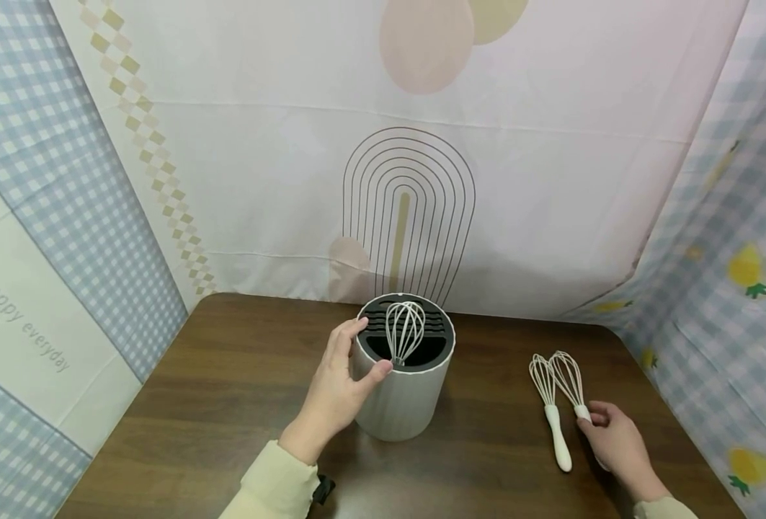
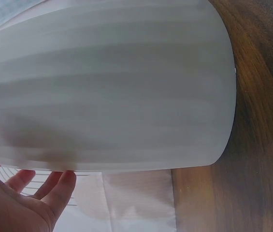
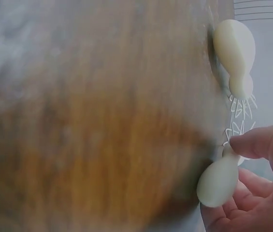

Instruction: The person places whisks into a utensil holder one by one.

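A white ribbed utensil holder (image 1: pixel 403 404) with a dark slotted top stands on the table. One whisk (image 1: pixel 406 331) is upright in its large opening, wires up and handle hidden inside. My left hand (image 1: pixel 336 386) holds the holder at its left rim, thumb in front and fingers behind; fingertips (image 2: pixel 67 180) meet its side in the left wrist view. Off to the right, two white whisks lie with their wire heads overlapping. My right hand (image 1: pixel 616 441) pinches the right-hand whisk (image 3: pixel 218 181) near the top of its handle. Beside it lies the left-hand whisk (image 1: pixel 558 436).
The brown wooden table (image 1: pixel 240 404) backs onto a pale patterned cloth (image 1: pixel 279 194). Blue checked cloths hang on the left (image 1: pixel 78 144) and the right (image 1: pixel 713 346), the right one close to my right hand.
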Tool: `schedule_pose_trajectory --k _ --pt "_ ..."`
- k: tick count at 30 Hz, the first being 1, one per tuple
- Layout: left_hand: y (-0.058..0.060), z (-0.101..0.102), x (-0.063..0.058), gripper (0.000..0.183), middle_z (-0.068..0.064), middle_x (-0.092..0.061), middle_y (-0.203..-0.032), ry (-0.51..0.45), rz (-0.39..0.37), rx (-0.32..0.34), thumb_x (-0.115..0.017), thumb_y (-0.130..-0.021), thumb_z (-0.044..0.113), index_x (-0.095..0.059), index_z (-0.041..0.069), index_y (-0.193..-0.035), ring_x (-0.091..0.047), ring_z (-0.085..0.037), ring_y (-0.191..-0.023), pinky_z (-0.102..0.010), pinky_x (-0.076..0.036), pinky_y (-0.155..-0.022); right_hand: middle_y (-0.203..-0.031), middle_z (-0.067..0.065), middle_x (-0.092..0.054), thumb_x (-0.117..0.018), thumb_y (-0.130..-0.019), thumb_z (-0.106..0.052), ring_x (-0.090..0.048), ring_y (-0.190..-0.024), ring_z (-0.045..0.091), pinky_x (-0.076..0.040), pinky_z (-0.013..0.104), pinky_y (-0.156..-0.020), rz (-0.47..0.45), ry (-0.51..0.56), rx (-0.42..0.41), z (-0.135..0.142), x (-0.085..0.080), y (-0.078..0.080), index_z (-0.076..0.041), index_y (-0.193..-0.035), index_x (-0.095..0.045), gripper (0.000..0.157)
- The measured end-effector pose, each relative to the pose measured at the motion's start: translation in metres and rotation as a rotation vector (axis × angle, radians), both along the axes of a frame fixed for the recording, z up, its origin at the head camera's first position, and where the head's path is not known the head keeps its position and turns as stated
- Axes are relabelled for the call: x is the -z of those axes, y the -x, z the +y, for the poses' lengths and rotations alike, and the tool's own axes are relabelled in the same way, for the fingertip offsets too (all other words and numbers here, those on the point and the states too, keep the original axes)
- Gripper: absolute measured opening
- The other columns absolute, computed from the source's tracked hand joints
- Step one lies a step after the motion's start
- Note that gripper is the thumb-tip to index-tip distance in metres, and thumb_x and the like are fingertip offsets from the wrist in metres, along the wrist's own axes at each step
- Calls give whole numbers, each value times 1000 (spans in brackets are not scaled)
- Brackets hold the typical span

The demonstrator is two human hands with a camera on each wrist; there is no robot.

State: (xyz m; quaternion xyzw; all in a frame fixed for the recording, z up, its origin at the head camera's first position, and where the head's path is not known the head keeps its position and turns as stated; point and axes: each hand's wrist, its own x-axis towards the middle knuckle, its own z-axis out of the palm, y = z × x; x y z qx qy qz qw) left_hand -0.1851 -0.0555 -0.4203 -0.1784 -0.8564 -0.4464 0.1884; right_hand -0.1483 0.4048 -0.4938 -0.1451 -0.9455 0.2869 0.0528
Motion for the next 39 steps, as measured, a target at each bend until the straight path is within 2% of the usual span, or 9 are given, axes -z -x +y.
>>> schedule_pose_trajectory --k 7,15,20,25,29,32,36,39 --pt "0 0 0 70 8 -27 -138 -8 17 3 -58 -78 53 -28 29 -137 -29 -11 -125 -38 -32 -97 -94 16 -62 -59 -84 -29 -56 -86 31 -38 37 -67 15 -21 -4 -1 1 -2 6 -116 -50 48" --pt "0 -1 0 69 8 -28 -138 -14 41 8 -59 -79 52 -29 29 -136 -30 -10 -124 -35 -34 -95 -97 19 -61 -57 -85 -29 -53 -90 34 -37 41 -70 64 -6 43 -3 0 -4 4 -118 -48 48" --pt "1 -2 -1 69 8 -28 -138 -17 44 7 -59 -78 51 -29 29 -136 -30 -10 -124 -34 -34 -95 -99 20 -59 -55 -87 -25 -54 -87 32 -36 37 -66 103 -14 73 -3 -4 0 4 -119 -46 44" --pt "0 -2 -2 69 8 -28 -138 -14 33 5 -59 -79 52 -29 29 -136 -30 -10 -124 -35 -34 -96 -102 20 -59 -54 -88 -27 -56 -78 17 -38 28 -62 166 2 109 -7 -16 2 2 -121 -46 45" --pt "-1 -2 -3 70 8 -27 -139 -6 14 -2 -57 -79 54 -27 30 -137 -29 -11 -125 -38 -33 -96 -103 22 -59 -52 -89 -27 -51 -69 -3 -39 19 -56 251 22 86 -16 -29 3 2 -124 -44 46" --pt "-1 -2 -3 70 8 -27 -139 -4 11 -3 -57 -78 54 -27 30 -137 -29 -11 -125 -39 -32 -97 -102 23 -60 -52 -90 -24 -49 -64 -10 -40 15 -54 312 52 63 -25 -38 4 2 -126 -43 46" --pt "-1 -2 -3 69 8 -27 -138 0 4 1 -57 -79 55 -27 31 -137 -29 -11 -125 -39 -32 -97 -103 23 -59 -51 -90 -21 -58 -64 -1 -44 16 -53 365 142 38 -39 -47 5 2 -131 -38 48" --pt "-2 -1 -3 69 9 -26 -139 2 -10 2 -56 -79 55 -26 32 -137 -29 -12 -125 -40 -33 -96 -107 24 -56 -50 -91 -22 -63 -69 6 -47 19 -53 360 230 16 -52 -55 4 2 -134 -34 52"
